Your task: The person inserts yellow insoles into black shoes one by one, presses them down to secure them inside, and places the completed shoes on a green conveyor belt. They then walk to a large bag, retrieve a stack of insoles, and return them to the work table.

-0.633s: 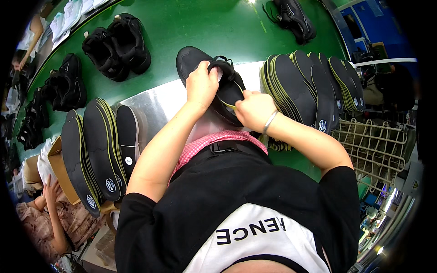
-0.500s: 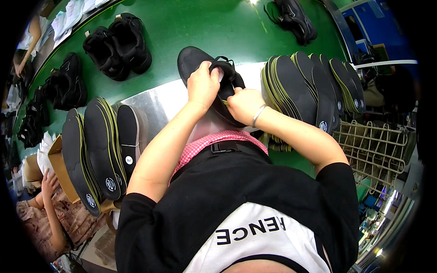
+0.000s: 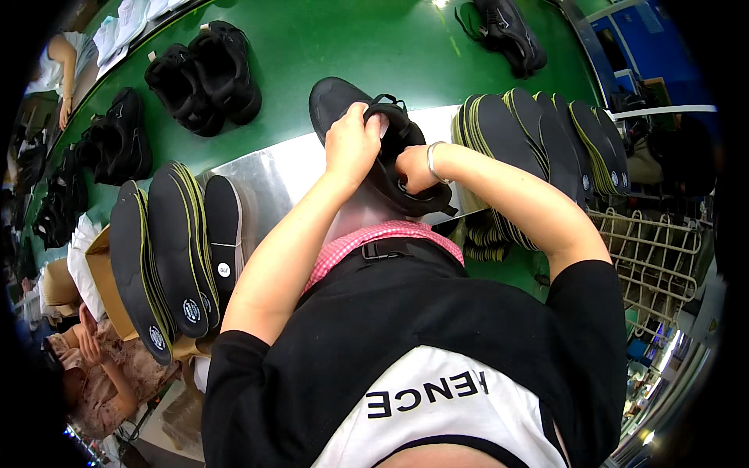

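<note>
A black lace-up shoe (image 3: pixel 331 101) lies tilted on the metal sheet in front of me, toe pointing away and heel toward my waist. My left hand (image 3: pixel 353 148) is closed on the shoe's tongue and collar, where a small pale patch shows by the fingertips. My right hand (image 3: pixel 420 168), with a silver bangle at the wrist, reaches into the shoe's opening near the heel. Its fingertips are hidden inside the shoe, so what they touch cannot be seen. The black heel collar (image 3: pixel 425 207) curves around below that hand.
Stacks of black insoles with yellow-green edges stand at left (image 3: pixel 175 249) and right (image 3: pixel 499 132). Black shoes (image 3: pixel 207 82) sit at the far left of the green table (image 3: pixel 335 39), another shoe (image 3: pixel 507 35) at the far right. A wire rack (image 3: pixel 647 257) stands at right; a co-worker (image 3: pixel 117 374) sits at lower left.
My right hand has moved deeper into the shoe, and the yellow-green edge seen beside it is now out of sight. The heel collar has opened out toward me. The left hand keeps its hold.
</note>
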Demonstrator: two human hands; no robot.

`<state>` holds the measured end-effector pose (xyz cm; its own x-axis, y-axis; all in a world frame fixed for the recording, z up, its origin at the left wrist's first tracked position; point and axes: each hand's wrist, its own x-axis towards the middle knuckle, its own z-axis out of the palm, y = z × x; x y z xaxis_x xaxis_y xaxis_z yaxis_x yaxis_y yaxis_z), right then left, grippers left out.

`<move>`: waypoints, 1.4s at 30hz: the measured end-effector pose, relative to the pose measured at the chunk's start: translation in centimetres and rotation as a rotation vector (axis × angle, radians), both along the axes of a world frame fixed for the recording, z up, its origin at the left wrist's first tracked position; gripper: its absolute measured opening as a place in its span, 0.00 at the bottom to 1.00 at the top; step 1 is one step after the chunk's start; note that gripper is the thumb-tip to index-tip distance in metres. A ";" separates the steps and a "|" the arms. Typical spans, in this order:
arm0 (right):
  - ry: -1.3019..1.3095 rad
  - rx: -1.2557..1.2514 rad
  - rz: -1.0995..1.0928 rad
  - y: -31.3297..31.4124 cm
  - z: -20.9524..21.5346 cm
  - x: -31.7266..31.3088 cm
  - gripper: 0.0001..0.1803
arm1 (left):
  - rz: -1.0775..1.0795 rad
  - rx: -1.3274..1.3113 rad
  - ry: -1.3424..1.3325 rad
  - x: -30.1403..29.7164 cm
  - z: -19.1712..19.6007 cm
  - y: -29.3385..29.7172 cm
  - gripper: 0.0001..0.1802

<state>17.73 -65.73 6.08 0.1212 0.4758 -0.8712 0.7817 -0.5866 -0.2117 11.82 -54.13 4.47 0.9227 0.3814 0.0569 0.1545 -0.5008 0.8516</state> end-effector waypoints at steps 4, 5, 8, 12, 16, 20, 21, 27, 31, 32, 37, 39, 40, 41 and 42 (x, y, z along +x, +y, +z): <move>-0.430 -0.006 0.270 0.5 -0.3 -3.6 0.14 | 0.034 0.016 -0.050 0.1 -0.3 -0.2 0.12; -0.421 -0.029 0.229 0.8 -0.2 -3.7 0.13 | 0.027 0.011 -0.043 0.1 -0.3 -0.2 0.11; -0.387 -0.034 0.238 0.9 0.6 -3.3 0.11 | 0.009 0.011 -0.033 0.0 -0.2 -0.2 0.11; -0.372 0.050 0.343 -0.2 0.1 -3.4 0.08 | 0.007 0.034 -0.040 -0.1 0.0 0.1 0.11; -0.151 0.057 0.065 -1.3 4.3 -4.4 0.14 | 0.023 0.022 -0.059 -0.6 -0.1 0.3 0.11; -0.073 0.008 -0.019 -3.5 1.5 -4.3 0.16 | 0.003 0.028 -0.038 -0.1 -0.1 -0.4 0.11; -0.039 -0.088 0.037 -2.5 1.7 -3.9 0.17 | 0.004 0.034 -0.060 0.0 -0.3 -0.4 0.11; 0.018 -0.121 0.126 -2.0 1.6 -3.6 0.19 | -0.004 -0.031 -0.055 -0.3 0.5 0.0 0.11; 0.135 0.498 -0.231 -3.7 2.3 -2.0 0.25 | -0.090 -0.266 -0.021 -0.7 0.3 2.5 0.11; 0.140 0.732 -0.329 -4.4 2.6 -1.1 0.23 | -0.093 -0.309 0.009 -0.5 0.5 3.3 0.11; -0.130 1.054 -0.740 -7.5 5.8 8.2 0.19 | -0.159 -0.409 0.019 -1.4 2.5 10.9 0.11; -0.311 0.914 -0.909 -10.2 3.9 12.8 0.21 | -0.141 -0.398 0.065 -2.3 3.4 12.8 0.12; -0.421 0.814 -0.985 -11.9 2.9 15.2 0.23 | -0.156 -0.321 0.128 -2.8 3.8 13.8 0.12; -0.551 0.738 -1.017 -14.1 0.6 17.8 0.24 | -0.141 -0.325 0.142 -3.2 4.0 14.1 0.12; -0.654 0.643 -1.056 -15.8 -0.7 19.7 0.25 | -0.115 -0.328 0.159 -3.8 4.0 14.3 0.12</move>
<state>37.41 -81.55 5.41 0.9630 0.1957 -0.1853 0.0973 -0.8937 -0.4381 7.98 -39.83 8.52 0.9480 0.2486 -0.1985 0.2563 -0.2273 0.9395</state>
